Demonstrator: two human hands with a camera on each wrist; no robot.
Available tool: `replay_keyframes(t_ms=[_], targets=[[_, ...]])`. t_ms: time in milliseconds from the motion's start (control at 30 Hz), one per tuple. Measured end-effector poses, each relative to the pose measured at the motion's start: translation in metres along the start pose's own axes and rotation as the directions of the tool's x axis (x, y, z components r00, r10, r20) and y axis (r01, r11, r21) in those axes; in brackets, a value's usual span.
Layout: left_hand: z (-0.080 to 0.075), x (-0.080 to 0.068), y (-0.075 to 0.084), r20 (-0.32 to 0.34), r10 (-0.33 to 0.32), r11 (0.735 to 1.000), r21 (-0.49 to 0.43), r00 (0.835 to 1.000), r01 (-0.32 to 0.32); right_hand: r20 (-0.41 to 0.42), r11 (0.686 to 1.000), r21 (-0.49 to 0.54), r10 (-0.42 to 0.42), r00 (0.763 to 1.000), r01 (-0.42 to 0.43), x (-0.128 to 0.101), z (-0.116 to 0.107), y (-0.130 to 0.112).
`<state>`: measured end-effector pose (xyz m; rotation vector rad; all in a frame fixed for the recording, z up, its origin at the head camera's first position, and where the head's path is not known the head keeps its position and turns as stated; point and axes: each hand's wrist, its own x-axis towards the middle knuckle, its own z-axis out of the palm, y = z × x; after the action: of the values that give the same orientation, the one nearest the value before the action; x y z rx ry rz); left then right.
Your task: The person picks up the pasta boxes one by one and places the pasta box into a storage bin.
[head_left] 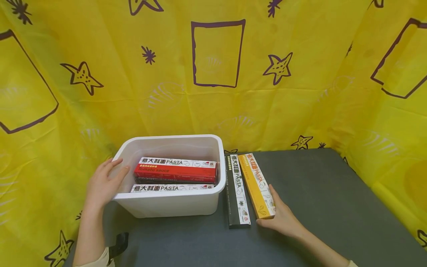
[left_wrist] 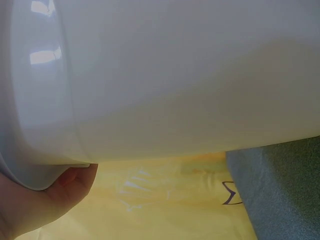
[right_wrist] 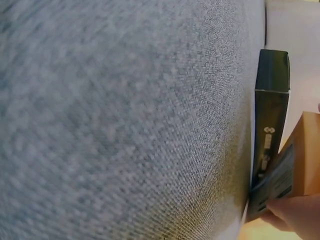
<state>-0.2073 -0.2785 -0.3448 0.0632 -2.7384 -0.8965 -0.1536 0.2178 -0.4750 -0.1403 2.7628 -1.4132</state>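
My left hand (head_left: 105, 181) grips the left rim of a white plastic bin (head_left: 173, 204), with fingers over the edge. In the left wrist view a fingertip (left_wrist: 80, 182) curls beneath the bin's lip. Inside lie a red pasta box (head_left: 176, 172) marked tomato sauce and, nearer the front wall, another pasta box (head_left: 173, 188), mostly hidden by that wall. My right hand (head_left: 281, 218) holds the near end of a yellow-orange pasta box (head_left: 251, 185), thumb at its end and fingers along its right side. Just left of it lies a black pasta box (head_left: 237, 193), beside the bin.
The dark grey tabletop (head_left: 320, 193) stretches to the right of the boxes. A yellow patterned cloth (head_left: 213, 107) hangs behind and at both sides. A black strap (head_left: 119, 244) sits at my left wrist.
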Motion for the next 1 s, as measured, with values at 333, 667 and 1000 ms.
replay_keyframes(t_ms=[333,667,1000], targets=[[0.001,0.0,0.0,0.008,-0.013,1.0,0.0,1.0,0.013,-0.034,1.0,0.022,0.01,0.999,-0.009,-0.002,-0.009,-0.008],[0.001,0.0,-0.001,-0.006,-0.004,1.0,-0.002,1.0,0.004,-0.077,0.999,-0.008,-0.038,0.996,0.037,-0.002,-0.027,-0.022],[0.0,0.0,0.001,0.0,-0.016,1.0,-0.002,1.0,0.016,-0.077,0.994,0.042,-0.095,0.993,0.098,-0.003,-0.042,-0.041]])
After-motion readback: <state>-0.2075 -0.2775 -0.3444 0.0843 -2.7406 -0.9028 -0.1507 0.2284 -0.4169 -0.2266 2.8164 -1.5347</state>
